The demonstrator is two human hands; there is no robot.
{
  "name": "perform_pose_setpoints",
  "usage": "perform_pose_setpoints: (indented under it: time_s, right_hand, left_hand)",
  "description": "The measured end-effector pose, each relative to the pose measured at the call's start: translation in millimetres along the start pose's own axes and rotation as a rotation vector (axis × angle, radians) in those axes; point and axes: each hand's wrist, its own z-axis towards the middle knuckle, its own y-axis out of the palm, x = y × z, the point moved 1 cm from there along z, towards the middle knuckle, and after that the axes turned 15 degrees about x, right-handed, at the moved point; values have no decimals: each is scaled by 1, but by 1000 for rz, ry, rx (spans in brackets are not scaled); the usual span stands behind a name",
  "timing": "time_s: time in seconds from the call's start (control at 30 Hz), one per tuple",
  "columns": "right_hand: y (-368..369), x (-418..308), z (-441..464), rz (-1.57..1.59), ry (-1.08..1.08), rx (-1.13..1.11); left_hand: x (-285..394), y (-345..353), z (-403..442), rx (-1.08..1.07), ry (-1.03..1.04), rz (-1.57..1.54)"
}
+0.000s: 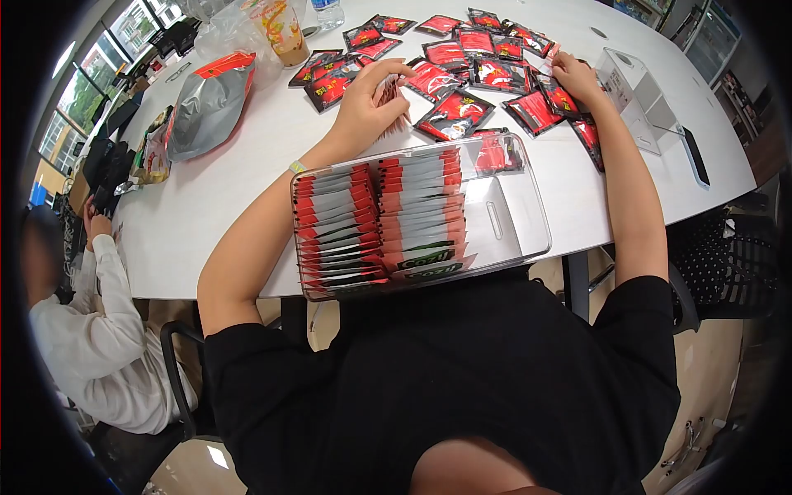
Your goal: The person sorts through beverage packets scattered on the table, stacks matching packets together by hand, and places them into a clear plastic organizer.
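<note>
My left hand (pixel 363 111) is curled around a small stack of sachets (pixel 391 101), held on edge above the white table. Farther right, my right hand (pixel 577 80) has its fingers closed at the edge of a red and black sachet (pixel 558 97) in the loose pile. Many similar flat sachets (pixel 454 114) lie scattered between and beyond my hands, some overlapping. Close to my body is a clear plastic box (pixel 532 216). Two rows of sachets (pixel 421 206) stand tightly packed in its left and middle parts, while its right part shows bare plastic.
A silver and red pouch (pixel 210 107) lies at the left, near a drink cup (pixel 280 37) and a water bottle (pixel 328 12). On the right are a white box (pixel 631 99) and a phone (pixel 695 157). A person in a white top (pixel 91 330) sits at the left.
</note>
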Motion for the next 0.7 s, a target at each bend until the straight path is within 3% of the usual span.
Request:
perform_pose_setpoints:
  time_s: [0.1,0.23,0.33,0.43,0.5,0.63,0.7]
  right_hand:
    - [-3,6,3,192,-57,74]
    - [-14,-1,0,159,-65,77]
    - [-24,-12,-10,-26,-132,140]
    - [-30,-15,-12,-68,-59,17]
    - [-23,-9,-9,-305,-54,-31]
    - [-16,-5,-10,-335,-28,15]
    - [-18,-6,-10,-272,-130,55]
  left_hand:
    - [-1,0,0,-39,-71,14]
    - [-1,2,0,39,-87,-20]
    - [-4,3,0,79,-51,16]
    - [-5,1,1,126,-31,40]
    - [-4,1,2,153,-27,30]
    - [-4,2,1,161,77,61]
    - [-4,2,1,154,96,68]
